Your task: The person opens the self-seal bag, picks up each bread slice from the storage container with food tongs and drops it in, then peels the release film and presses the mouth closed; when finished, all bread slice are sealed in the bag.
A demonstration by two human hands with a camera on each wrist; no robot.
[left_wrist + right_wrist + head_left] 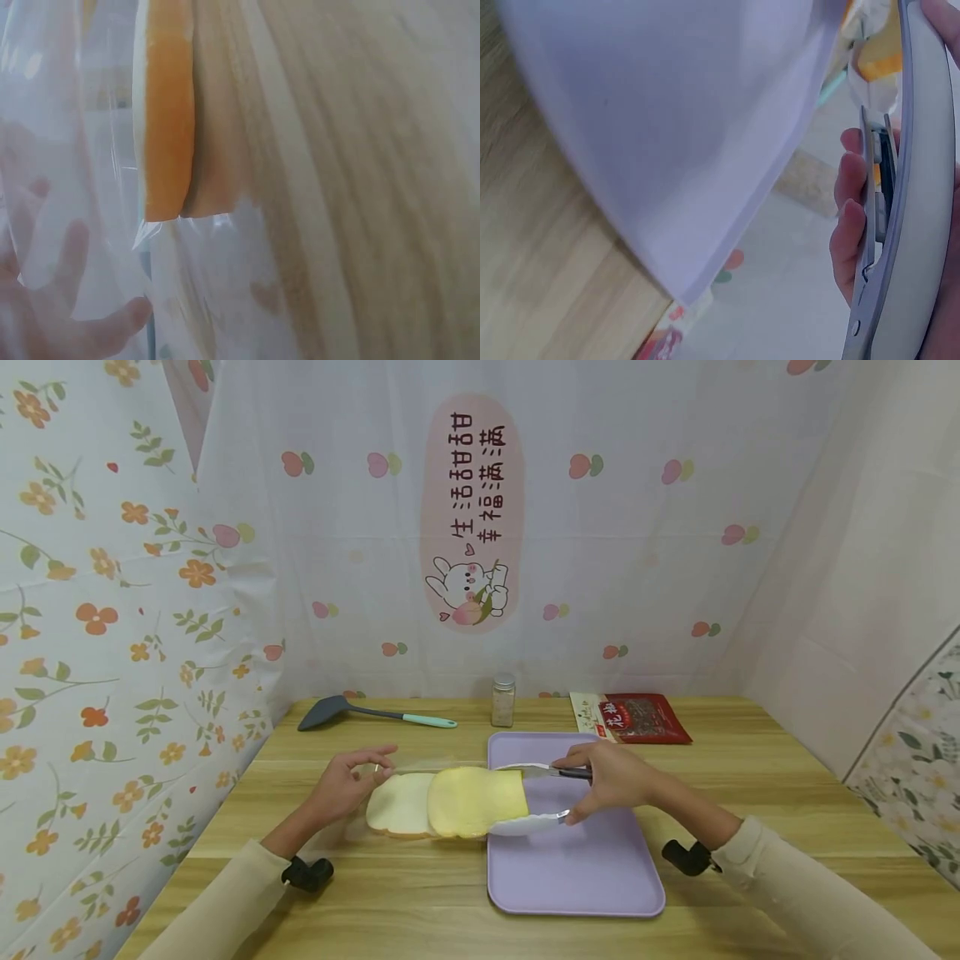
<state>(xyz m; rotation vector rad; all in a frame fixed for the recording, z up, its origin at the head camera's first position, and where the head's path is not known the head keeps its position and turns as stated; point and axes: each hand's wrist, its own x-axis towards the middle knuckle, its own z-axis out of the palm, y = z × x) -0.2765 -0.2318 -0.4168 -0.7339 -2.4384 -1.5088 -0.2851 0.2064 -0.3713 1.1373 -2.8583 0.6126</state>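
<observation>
Two pale bread slices [401, 803] lie overlapping left of centre in the head view, with clear film around them. A yellow square piece [506, 795] is at their right end. My left hand [347, 787] is at the left end of the slices; in the left wrist view its fingers [71, 259] are spread and seen through the film, beside an orange-edged slice [169, 112]. With my right hand [618, 777] I grip metal tongs [528, 824], whose two arms stand apart on either side of the yellow piece. The tongs [922, 187] fill the right of the right wrist view.
A purple tray [573, 893] lies under the tongs. Behind are a dark spatula with a mint handle [429, 721], a small jar [503, 702] and a red and white packet [637, 717]. Patterned curtains [637, 543] stand behind and at both sides.
</observation>
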